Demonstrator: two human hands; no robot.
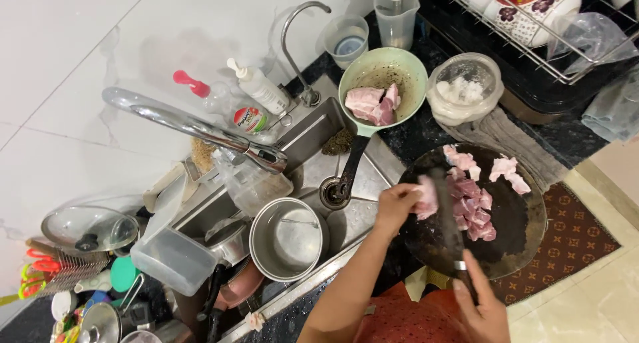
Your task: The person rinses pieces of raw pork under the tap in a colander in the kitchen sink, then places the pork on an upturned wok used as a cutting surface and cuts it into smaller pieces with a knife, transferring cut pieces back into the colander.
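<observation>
Low right of centre, your left hand point(397, 206) pinches the meat strip point(426, 198) while your right hand point(480, 306) grips the knife point(447, 220), blade running frame-vertical just right of those fingers.

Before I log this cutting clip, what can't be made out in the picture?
- Head view: the knife's handle is hidden inside the right hand.
- The dark knife blade is motion-blurred; its edge is unclear.
- The pink raw meat piece is partly covered by the left hand.
- The wire dish rack is cut off by the top edge.
</observation>
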